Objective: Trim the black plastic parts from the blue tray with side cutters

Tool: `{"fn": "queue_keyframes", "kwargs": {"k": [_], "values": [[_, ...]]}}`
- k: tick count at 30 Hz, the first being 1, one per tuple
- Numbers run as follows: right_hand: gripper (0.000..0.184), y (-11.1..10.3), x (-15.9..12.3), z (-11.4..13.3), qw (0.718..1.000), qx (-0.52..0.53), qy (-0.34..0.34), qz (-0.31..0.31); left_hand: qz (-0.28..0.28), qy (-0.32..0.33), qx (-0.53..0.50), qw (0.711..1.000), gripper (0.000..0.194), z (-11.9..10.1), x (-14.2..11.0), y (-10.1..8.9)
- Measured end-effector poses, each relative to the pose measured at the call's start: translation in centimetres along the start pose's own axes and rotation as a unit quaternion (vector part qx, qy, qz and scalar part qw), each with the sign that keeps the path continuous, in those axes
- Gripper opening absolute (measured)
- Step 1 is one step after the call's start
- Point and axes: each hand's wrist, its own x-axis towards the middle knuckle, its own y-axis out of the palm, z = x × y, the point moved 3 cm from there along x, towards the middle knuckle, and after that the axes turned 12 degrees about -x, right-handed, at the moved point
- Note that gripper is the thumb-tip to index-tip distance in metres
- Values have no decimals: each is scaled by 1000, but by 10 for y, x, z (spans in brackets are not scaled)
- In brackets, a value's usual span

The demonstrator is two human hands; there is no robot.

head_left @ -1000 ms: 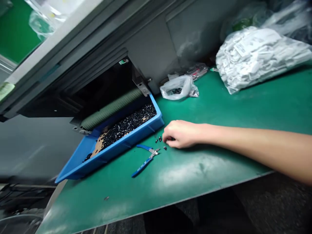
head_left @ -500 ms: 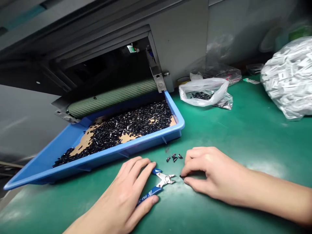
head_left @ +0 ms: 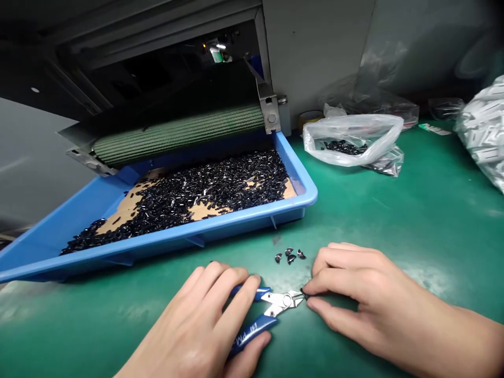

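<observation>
My left hand (head_left: 212, 320) is wrapped round the blue handles of a pair of flush cutters (head_left: 286, 300), their jaws pointing right. The jaw tips meet a small black plastic part (head_left: 304, 294), which my right hand (head_left: 362, 294) pinches between thumb and fingers. Most of that part is hidden by the fingertips. Just beyond the jaws, several small glossy black pieces (head_left: 291, 259) lie loose on the green table surface (head_left: 378, 220).
Behind my hands, a blue tray (head_left: 220, 223) holds many black parts on cardboard, below a green ribbed conveyor roller (head_left: 181, 135). An open clear bag (head_left: 354, 126) with black parts stands at back right. A bag of white parts (head_left: 486, 128) sits at far right.
The cutters have moved right in my left hand, so their jaws now reach the black part in my right hand; before, a gap lay between them. The view has shifted slightly.
</observation>
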Motion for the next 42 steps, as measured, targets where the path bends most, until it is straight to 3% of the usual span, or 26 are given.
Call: {"fn": "queue_keyframes", "kwargs": {"k": [8, 18, 27, 31, 36, 42], "values": [[19, 1, -2, 0, 999, -28, -10, 29, -7, -24, -45, 999, 29, 2, 11, -3], [24, -7, -3, 2, 995, -3, -1, 101, 97, 19, -15, 995, 36, 1, 35, -24], [29, -15, -4, 5, 988, -56, -8, 146, 168, 35, 4, 985, 33, 7, 38, -22], [26, -17, -4, -1, 992, -38, -14, 123, 176, 48, 19, 983, 35, 3, 41, -24], [24, -17, 6, -22, 998, -56, 2, 14, 175, 109, 90, 974, 37, -1, 50, -25], [24, -11, 19, -21, 994, -114, -3, 4, 175, 138, 116, 968, 31, -1, 53, -26]]}}
